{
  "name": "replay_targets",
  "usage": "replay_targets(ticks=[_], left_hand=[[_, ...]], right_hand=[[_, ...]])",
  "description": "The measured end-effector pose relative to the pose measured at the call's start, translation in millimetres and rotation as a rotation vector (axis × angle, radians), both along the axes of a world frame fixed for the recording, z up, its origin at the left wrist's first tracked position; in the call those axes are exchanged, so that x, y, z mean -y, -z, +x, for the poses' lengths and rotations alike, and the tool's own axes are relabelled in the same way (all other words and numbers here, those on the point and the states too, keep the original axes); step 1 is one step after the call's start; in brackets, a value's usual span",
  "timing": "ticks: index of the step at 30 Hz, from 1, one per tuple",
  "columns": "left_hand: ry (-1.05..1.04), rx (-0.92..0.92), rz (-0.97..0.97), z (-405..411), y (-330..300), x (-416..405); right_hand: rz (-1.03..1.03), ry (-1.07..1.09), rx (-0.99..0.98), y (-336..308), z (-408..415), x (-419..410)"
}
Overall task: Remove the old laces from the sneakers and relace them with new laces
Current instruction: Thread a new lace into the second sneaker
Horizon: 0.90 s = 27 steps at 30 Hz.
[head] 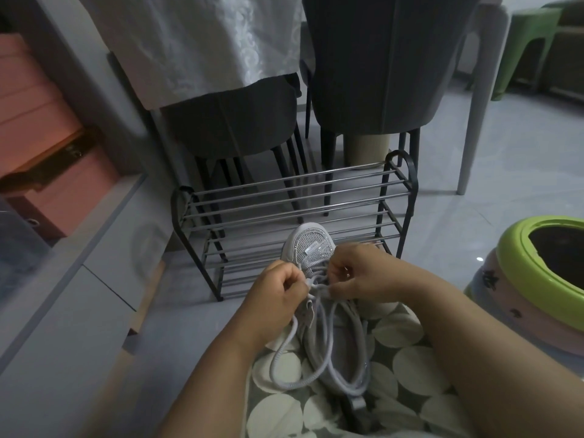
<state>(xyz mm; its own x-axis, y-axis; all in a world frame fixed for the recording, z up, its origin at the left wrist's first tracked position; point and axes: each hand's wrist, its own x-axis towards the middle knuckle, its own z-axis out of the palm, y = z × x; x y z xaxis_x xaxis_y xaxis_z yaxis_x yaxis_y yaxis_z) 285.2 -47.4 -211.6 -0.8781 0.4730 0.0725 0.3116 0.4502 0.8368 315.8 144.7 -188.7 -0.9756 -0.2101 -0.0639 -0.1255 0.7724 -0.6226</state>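
Polka-dot lap [410, 368], mesh sneaker [311, 245], corded laces [331, 358]

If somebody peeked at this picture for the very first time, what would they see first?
Most likely the two hands in the middle: the left hand and right hand both pinch a pale lace over a sparkly grey sneaker that lies on the person's lap. Long loops of the lace spill down onto spotted fabric. Just behind stands a black metal shoe rack.
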Motion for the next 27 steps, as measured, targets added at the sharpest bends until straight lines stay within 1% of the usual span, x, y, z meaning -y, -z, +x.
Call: replay_targets(ticks=[2,4,6,8,9,10,12,17,20,22,24,25,27], left_hand=[[0.002,-0.005,-0.002,1,0,-1],[0.000,-0.016,-0.005,2,0,0],[-0.008,-0.020,0.008,2,1,2],[-0.014,-0.014,0.020,2,2,4],[-0.015,-0.010,0.016,1,3,4],[-0.018,-0.007,0.011,1,3,3],[-0.034,0.008,0.028,2,3,1],[-0.010,0.047,0.068,7,4,0],[0.015,-0.042,0.016,10,4,-1],[-0.007,-0.086,0.006,11,5,-1],[-0.043,-0.080,0.023,9,7,1],[-0.058,-0.074,0.032,9,8,2],[-0.078,-0.071,0.050,7,10,4]], right_hand=[[0.037,-0.028,-0.003,0,-1,2],[-0.013,-0.029,0.024,0,-1,-2],[-0.173,0.012,0.079,-2,3,-11],[-0.390,0.053,0.131,-3,8,-18],[-0.464,0.062,0.146,-2,9,-19],[-0.491,0.066,0.149,-1,9,-19],[-0.432,0.072,0.119,2,5,-16],[-0.098,0.035,-0.005,4,0,-2],[0.025,0.010,-0.075,4,-1,-1],[0.019,0.010,-0.076,2,-2,-5],[-0.041,0.017,-0.026,0,0,-13],[-0.120,0.026,0.019,0,3,-18],[-0.359,0.039,0.100,-1,7,-32]])
